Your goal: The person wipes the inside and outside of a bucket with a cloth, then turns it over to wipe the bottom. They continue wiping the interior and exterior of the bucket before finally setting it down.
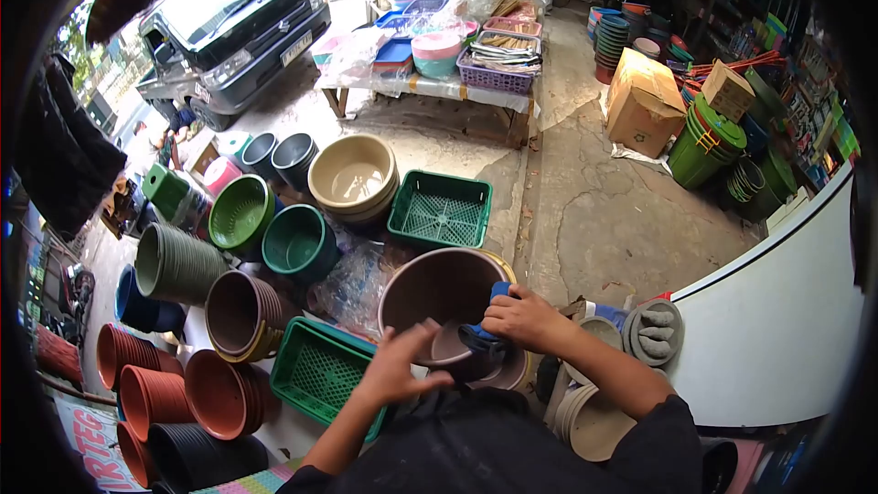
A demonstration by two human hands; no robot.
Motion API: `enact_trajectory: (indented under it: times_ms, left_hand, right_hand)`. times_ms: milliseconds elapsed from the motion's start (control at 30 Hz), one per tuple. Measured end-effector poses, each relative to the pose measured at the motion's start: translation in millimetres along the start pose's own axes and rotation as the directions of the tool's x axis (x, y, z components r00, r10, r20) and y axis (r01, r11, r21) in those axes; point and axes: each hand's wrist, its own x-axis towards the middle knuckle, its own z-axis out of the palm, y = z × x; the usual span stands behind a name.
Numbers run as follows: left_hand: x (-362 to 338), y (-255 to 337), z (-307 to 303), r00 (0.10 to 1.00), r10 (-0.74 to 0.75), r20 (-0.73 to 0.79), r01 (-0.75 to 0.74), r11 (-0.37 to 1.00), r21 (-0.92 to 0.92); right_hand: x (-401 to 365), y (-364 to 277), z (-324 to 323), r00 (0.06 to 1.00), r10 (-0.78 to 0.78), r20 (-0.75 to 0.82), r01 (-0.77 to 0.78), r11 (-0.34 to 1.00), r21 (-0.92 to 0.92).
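My right hand (523, 318) is closed around a bunched blue cloth (499, 291), whose darker lower part hangs over the near rim of a large brown tub (402, 279). My left hand (402, 364) is slightly blurred, its fingers apart and nothing in it, at the tub's near left side. Just left of that hand lies a green plastic basket (315, 370) with a mesh bottom. Another green basket (441, 206) stands beyond the tub. Beige pots (599, 421) sit below my right forearm.
Stacked brown (240, 316), grey-green (178, 263) and terracotta pots (219, 393) stand on the left. Cream basins (354, 174) are farther ahead. A table with plastic goods (439, 87) and a parked vehicle (233, 32) lie beyond. On the right are a cardboard box (645, 101), green bins (704, 142) and a white surface (768, 311).
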Motion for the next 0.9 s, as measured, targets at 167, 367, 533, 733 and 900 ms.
enact_trajectory:
  times_ms: [167, 367, 533, 733, 900]
  left_hand:
    - [16, -6, 34, 0.913, 0.039, 0.406, -0.119, 0.977, 0.176]
    - [34, 12, 38, 0.954, 0.078, 0.29, -0.092, 0.995, 0.035]
    - [37, 9, 64, 0.907, -0.309, 0.285, 0.41, 0.8, -0.438]
    - [39, -6, 96, 0.838, -0.534, 0.113, 0.397, 0.455, -0.797]
    - [41, 4, 101, 0.805, -0.581, 0.119, 0.391, 0.37, -0.843]
  right_hand:
    - [-7, 14, 2, 0.999, 0.025, -0.037, -0.021, 0.994, 0.106]
    - [-29, 48, -29, 0.995, 0.101, -0.019, -0.097, 0.986, 0.136]
    - [-59, 61, -49, 0.85, 0.5, -0.169, -0.442, 0.849, 0.288]
    - [-56, -32, 2, 0.938, 0.334, -0.093, -0.295, 0.909, 0.293]
    - [-40, -56, 1, 0.988, 0.154, 0.029, -0.156, 0.983, 0.094]
